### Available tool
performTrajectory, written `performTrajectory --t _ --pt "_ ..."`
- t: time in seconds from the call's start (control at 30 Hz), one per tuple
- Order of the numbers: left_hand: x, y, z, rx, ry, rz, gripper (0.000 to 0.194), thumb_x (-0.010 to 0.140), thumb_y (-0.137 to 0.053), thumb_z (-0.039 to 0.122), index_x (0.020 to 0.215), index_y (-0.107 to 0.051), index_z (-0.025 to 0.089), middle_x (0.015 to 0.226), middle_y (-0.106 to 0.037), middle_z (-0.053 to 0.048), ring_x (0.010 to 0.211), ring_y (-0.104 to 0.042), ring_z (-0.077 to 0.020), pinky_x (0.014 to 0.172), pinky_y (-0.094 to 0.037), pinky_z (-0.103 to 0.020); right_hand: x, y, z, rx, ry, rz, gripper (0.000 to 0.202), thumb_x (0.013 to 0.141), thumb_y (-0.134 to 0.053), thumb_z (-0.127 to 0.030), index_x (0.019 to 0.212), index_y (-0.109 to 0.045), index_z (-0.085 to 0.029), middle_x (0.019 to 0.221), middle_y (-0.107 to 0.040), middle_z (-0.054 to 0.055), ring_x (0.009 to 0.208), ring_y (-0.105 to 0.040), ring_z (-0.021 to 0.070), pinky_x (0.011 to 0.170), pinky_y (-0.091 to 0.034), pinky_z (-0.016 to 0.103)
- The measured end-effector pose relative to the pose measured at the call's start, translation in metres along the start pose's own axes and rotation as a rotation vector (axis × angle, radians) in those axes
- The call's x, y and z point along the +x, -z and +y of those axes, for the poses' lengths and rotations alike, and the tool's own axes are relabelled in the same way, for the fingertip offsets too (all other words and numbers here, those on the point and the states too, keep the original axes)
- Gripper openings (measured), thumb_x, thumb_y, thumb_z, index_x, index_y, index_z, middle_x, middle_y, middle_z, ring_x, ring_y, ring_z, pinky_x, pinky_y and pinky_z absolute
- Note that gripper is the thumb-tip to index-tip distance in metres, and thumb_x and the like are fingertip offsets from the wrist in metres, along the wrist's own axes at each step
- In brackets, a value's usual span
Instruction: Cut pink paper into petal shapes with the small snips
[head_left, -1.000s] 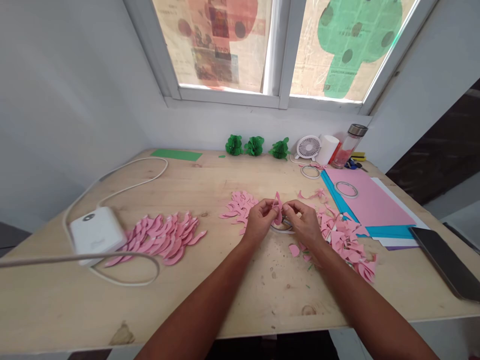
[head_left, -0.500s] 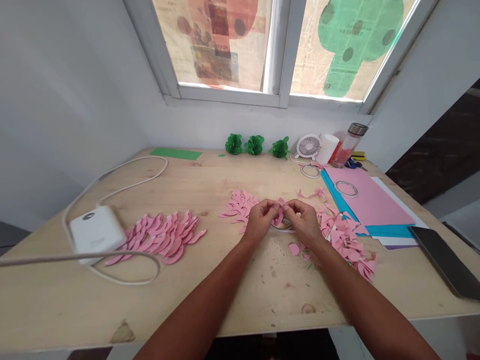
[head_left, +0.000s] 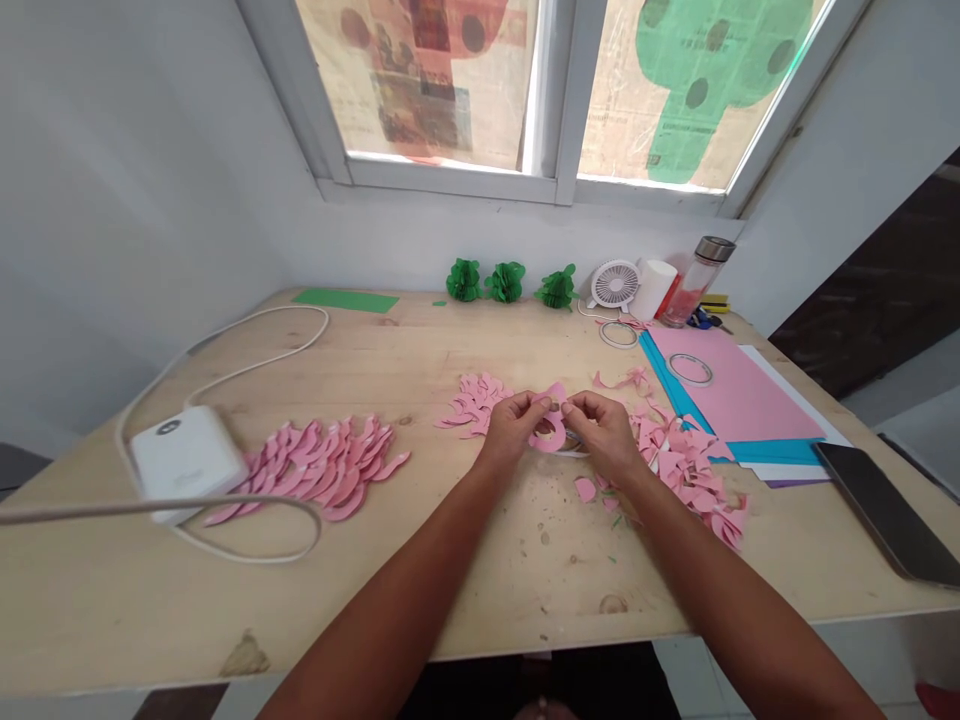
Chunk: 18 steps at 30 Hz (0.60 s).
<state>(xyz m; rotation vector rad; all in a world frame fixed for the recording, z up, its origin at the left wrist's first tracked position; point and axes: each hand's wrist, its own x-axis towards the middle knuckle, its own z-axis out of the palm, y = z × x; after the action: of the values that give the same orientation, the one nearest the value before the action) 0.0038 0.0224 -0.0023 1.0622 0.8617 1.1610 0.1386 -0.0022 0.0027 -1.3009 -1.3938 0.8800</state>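
Note:
Between my two hands is a curved pink paper piece [head_left: 550,436], its loops showing above and below my fingertips. My left hand [head_left: 514,428] pinches it from the left, and my right hand [head_left: 602,428] pinches it from the right. Just under the hands a roll of tape [head_left: 570,453] lies on the table, partly hidden. Left of my left hand is a small pile of pink paper cut-outs [head_left: 474,402]. Pink paper scraps [head_left: 694,470] lie heaped beside my right wrist.
Overlapping pink curved cut-outs [head_left: 330,465] lie at left by a white power bank [head_left: 187,460] with a cable. Green paper balls [head_left: 505,283], a small fan [head_left: 615,286] and a glass bottle [head_left: 694,285] stand at the back. Coloured sheets [head_left: 750,400] and a phone [head_left: 892,510] are at right.
The pink paper piece has turned and opened out between my fingers, so more of its curved shape shows. Both hands stay close together in nearly the same place. The view has shifted slightly.

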Motion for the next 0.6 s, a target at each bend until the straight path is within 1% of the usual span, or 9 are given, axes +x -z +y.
performTrajectory --t 0.13,0.27,0.4,0.47,0.53,0.6 --pt "0.0012 0.0014 0.0005 -0.101 0.049 -0.016 0.023 0.061 -0.072 0.034 0.070 -0.065 0.014 0.056 -0.058 0.000 0.047 -0.050 -0.0080 0.047 -0.038 -0.021 0.0001 0.0005 0.0010 0.019 0.007 -0.010 0.024 0.076 -0.056 -0.038 0.071 -0.060 -0.016 0.060 -0.058 0.000 0.052 -0.049 0.0109 0.048 -0.037 0.021" --pt "0.0015 0.0015 0.0011 -0.093 0.054 -0.033 0.027 0.059 -0.074 0.032 0.078 -0.068 0.014 0.060 -0.060 0.000 0.049 -0.050 -0.0081 0.048 -0.039 -0.021 0.0003 0.0002 0.0014 0.054 -0.003 -0.037 0.024 0.076 -0.057 -0.039 0.071 -0.061 -0.016 0.062 -0.060 0.001 0.054 -0.051 0.0113 0.049 -0.039 0.022" --pt "0.0026 0.0021 -0.0012 -0.079 0.016 -0.031 0.021 0.058 -0.074 0.030 0.071 -0.067 0.015 0.060 -0.060 0.001 0.051 -0.051 -0.0080 0.048 -0.039 -0.021 0.0004 0.0000 -0.0008 0.038 -0.011 -0.068 0.026 0.076 -0.056 -0.040 0.073 -0.062 -0.016 0.064 -0.062 0.002 0.058 -0.054 0.0124 0.053 -0.041 0.023" --pt "0.0044 0.0036 -0.0029 -0.086 -0.007 0.007 0.019 0.058 -0.074 0.029 0.068 -0.066 0.015 0.057 -0.057 0.002 0.050 -0.049 -0.0075 0.048 -0.039 -0.021 0.0012 0.0010 -0.0004 0.031 -0.003 -0.041 0.026 0.077 -0.054 -0.040 0.071 -0.062 -0.016 0.065 -0.062 0.002 0.059 -0.055 0.0128 0.056 -0.042 0.023" --pt "0.0067 0.0059 -0.0044 -0.111 -0.031 0.081 0.018 0.058 -0.074 0.028 0.068 -0.065 0.015 0.054 -0.055 0.004 0.047 -0.047 -0.0064 0.047 -0.038 -0.020 0.0024 0.0031 0.0018 0.003 0.010 0.016 0.025 0.078 -0.052 -0.038 0.071 -0.062 -0.017 0.066 -0.063 0.001 0.061 -0.056 0.0132 0.058 -0.042 0.024" --pt "0.0088 0.0084 -0.0055 -0.141 -0.049 0.154 0.018 0.058 -0.073 0.028 0.068 -0.064 0.015 0.052 -0.052 0.005 0.045 -0.045 -0.0057 0.046 -0.038 -0.020 0.0036 0.0057 0.0051 -0.094 0.023 0.081 0.023 0.078 -0.052 -0.036 0.073 -0.062 -0.017 0.066 -0.062 0.001 0.061 -0.056 0.0137 0.058 -0.042 0.024"
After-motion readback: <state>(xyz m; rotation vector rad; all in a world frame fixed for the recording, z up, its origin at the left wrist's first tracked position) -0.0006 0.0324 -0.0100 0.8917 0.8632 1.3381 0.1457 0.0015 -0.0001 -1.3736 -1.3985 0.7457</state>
